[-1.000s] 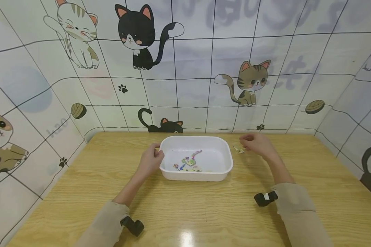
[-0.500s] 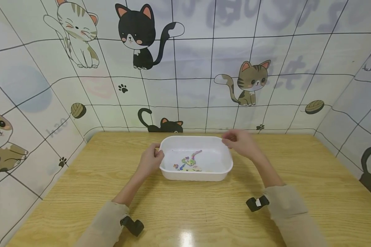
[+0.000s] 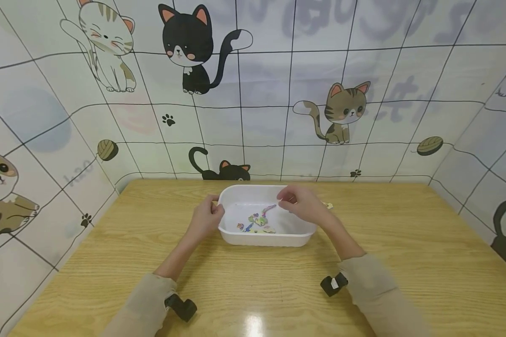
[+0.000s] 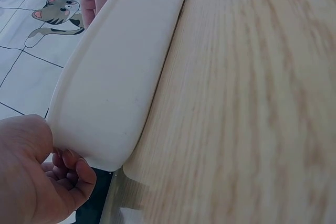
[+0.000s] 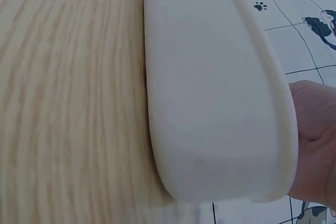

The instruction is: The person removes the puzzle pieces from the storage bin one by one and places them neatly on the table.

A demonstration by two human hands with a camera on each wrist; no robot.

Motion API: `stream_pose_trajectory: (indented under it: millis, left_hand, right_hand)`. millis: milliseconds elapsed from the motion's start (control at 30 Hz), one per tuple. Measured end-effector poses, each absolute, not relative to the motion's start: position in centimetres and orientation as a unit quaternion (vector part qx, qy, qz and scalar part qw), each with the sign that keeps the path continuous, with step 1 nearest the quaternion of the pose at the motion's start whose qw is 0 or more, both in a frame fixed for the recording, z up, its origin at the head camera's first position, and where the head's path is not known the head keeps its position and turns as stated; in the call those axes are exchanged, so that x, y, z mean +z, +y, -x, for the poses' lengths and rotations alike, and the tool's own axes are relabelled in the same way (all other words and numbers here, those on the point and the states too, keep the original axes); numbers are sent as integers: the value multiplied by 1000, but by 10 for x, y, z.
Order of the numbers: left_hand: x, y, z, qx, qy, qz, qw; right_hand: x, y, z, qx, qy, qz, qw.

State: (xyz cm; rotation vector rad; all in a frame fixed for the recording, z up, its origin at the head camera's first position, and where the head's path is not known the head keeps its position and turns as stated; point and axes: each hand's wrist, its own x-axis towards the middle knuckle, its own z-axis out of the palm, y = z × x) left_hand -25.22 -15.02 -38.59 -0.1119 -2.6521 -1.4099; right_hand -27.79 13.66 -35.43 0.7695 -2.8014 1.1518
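A white plastic tray [image 3: 263,240] rests on the wooden table. Several small colourful pieces [image 3: 259,220], too small to identify, lie inside it, mostly in the left half. My left hand [image 3: 205,216] grips the tray's left rim between thumb and curled fingers; in the left wrist view the left hand [image 4: 37,174] is at the near end of the tray. Over the tray's right half hovers my right hand [image 3: 301,203], thumb and index finger drawn together. Whether anything sits between those fingertips cannot be made out; in the right wrist view the tray wall [image 5: 215,98] hides them.
A small pale yellow piece [image 3: 328,205] lies on the table [image 3: 253,281] to the right of the tray, partly behind the right hand. A wall covering printed with cats [image 3: 261,131] stands behind the table's far edge.
My right hand has moved left from beside the small piece on the table, across the tray's right rim, to above its inside. The left hand and the tray have stayed put.
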Motion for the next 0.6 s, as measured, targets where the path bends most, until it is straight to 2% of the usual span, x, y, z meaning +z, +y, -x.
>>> stream_pose_trajectory:
  millis: [600]
  left_hand:
    - [-388,-151,252,-473,-877,41,66]
  right_hand:
    - [-369,103,285,375,-894,-241,-50]
